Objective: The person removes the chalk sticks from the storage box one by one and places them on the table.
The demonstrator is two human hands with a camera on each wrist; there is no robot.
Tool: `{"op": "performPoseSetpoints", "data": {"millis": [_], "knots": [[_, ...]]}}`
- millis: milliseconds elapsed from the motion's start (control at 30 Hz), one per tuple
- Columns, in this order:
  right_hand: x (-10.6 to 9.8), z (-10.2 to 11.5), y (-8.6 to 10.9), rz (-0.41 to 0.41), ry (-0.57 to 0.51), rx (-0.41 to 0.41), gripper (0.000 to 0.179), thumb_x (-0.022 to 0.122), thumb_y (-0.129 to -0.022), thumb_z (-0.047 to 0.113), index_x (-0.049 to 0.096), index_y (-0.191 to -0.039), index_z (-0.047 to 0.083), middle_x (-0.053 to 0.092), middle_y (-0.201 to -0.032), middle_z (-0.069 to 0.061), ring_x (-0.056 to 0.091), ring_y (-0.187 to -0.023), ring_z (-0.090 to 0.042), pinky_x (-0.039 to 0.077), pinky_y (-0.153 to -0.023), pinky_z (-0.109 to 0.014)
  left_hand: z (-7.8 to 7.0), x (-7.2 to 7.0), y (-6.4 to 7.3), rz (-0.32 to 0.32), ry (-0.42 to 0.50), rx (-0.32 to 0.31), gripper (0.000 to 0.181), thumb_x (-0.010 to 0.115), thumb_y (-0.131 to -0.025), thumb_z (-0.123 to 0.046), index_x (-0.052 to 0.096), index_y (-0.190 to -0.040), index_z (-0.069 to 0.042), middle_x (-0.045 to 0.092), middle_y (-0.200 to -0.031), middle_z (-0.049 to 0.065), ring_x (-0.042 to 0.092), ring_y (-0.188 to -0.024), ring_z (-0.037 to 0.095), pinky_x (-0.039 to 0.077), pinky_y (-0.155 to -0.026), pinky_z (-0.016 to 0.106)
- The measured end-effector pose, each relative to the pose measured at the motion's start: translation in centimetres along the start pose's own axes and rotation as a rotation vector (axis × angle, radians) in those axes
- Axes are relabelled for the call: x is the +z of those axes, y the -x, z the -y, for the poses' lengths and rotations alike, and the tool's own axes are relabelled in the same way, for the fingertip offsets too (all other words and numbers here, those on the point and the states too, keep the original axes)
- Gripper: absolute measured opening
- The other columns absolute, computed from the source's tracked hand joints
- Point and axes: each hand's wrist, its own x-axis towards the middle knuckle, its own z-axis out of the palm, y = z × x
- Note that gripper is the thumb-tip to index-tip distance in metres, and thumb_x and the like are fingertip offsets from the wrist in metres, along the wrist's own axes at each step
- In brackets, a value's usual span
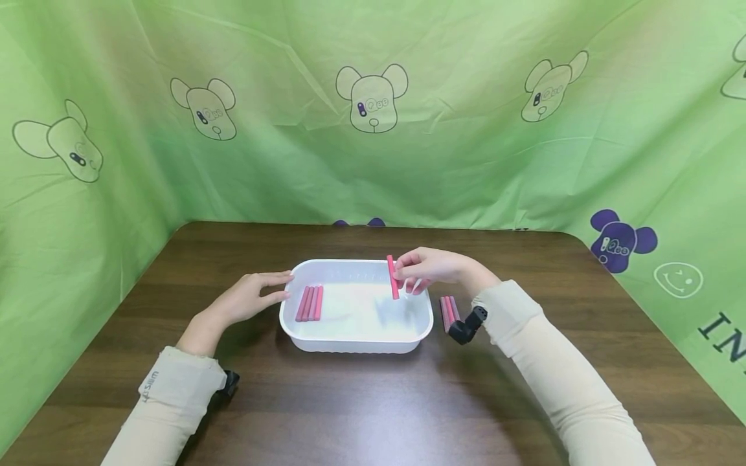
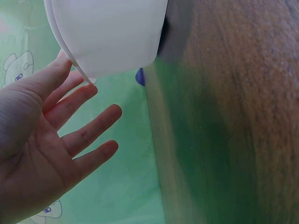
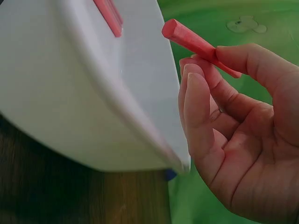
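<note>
Within the right hand a pink stick is pinched; by the spread left hand a tub is touched.

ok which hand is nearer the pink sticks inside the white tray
The left hand: it is at the left rim of the tray, just left of the sticks; the right hand is at the tray's right end, pinching another stick.

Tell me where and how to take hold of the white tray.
Grip the white tray by its rim at the middle of each short end, coming in from left and right. Its long side runs crosswise and the rim stands above the table, so opposed grips there should keep it level.
</note>
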Motion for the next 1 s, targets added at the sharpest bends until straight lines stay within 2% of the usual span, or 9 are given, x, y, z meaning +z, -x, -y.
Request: {"op": "performPoseSetpoints", "data": {"millis": [133, 300, 567, 800, 1000], "knots": [[-0.3, -0.6, 0.9, -0.026, -0.048, -0.003, 0.012, 0.056, -0.092, 0.019, 0.058, -0.094, 0.007, 0.065, -0.085, 0.001, 0.058, -0.071, -0.012, 0.054, -0.070, -0.027, 0.0, 0.1, 0.0, -0.003, 0.000, 0.004, 0.044, 0.061, -0.091, -0.020, 0.054, -0.129, 0.000, 0.052, -0.135, 0.017, 0.045, -0.130, 0.036, 0.037, -0.107, 0.052], [-0.7, -1.6, 1.9, -0.037, -0.168, 0.007, 0.009, 0.057, -0.091, 0.017, 0.055, -0.093, 0.008, 0.062, -0.080, 0.002, 0.056, -0.067, -0.010, 0.051, -0.066, -0.024, 0.0, 0.1, 0.0, -0.011, -0.006, 0.013, 0.044, 0.061, -0.090, -0.020, 0.054, -0.129, 0.001, 0.053, -0.134, 0.017, 0.045, -0.129, 0.037, 0.037, -0.107, 0.052], [-1.5, -3.3, 3.3, -0.057, -0.088, -0.020, 0.010, 0.054, -0.092, 0.017, 0.054, -0.092, 0.007, 0.060, -0.073, 0.001, 0.059, -0.068, -0.010, 0.054, -0.067, -0.026, -0.1, 0.1, 0.0, -0.004, 0.002, 0.009, 0.044, 0.061, -0.090, -0.019, 0.054, -0.129, 0.001, 0.053, -0.135, 0.017, 0.045, -0.130, 0.036, 0.036, -0.107, 0.052], [-1.8, -4.4, 4.7, -0.047, -0.147, -0.039, 0.012, 0.056, -0.093, 0.019, 0.053, -0.093, 0.007, 0.064, -0.078, 0.000, 0.064, -0.073, -0.012, 0.057, -0.076, -0.034, 0.0, 0.0, 0.0, 0.002, 0.004, 0.003, 0.045, 0.061, -0.090, -0.019, 0.053, -0.130, 0.001, 0.052, -0.136, 0.017, 0.044, -0.130, 0.036, 0.036, -0.107, 0.052], [-2.1, -5.5, 5.6, -0.048, -0.162, -0.046, 0.012, 0.056, -0.093, 0.020, 0.054, -0.093, 0.009, 0.068, -0.083, -0.003, 0.065, -0.076, -0.013, 0.057, -0.078, -0.036, 0.0, 0.0, 0.0, 0.010, 0.018, -0.003, 0.045, 0.060, -0.091, -0.019, 0.053, -0.131, 0.000, 0.052, -0.136, 0.017, 0.044, -0.130, 0.036, 0.037, -0.107, 0.052]]}}
